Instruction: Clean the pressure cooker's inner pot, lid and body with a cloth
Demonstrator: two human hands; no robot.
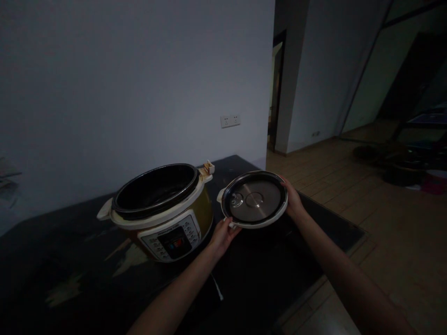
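Between my two hands is a round pressure cooker lid (256,200), its metal underside and dark seal turned up towards me. My left hand (223,235) grips its near left rim, thumb on the edge. On the far right side, my right hand (290,197) is closed round the rim, with most of its fingers hidden beneath. To the left stands the electric pressure cooker (204,200), uncovered, with a black inner pot (157,188) inside and a control panel (172,237) facing me. The lid is held apart from the cooker, above the table.
The cooker stands on a dark table (251,279) with worn patches, against a pale wall. A double socket (230,121) is on that wall. A white cord end (217,287) lies near my left forearm. Wooden floor (324,186) stretches off to the right.
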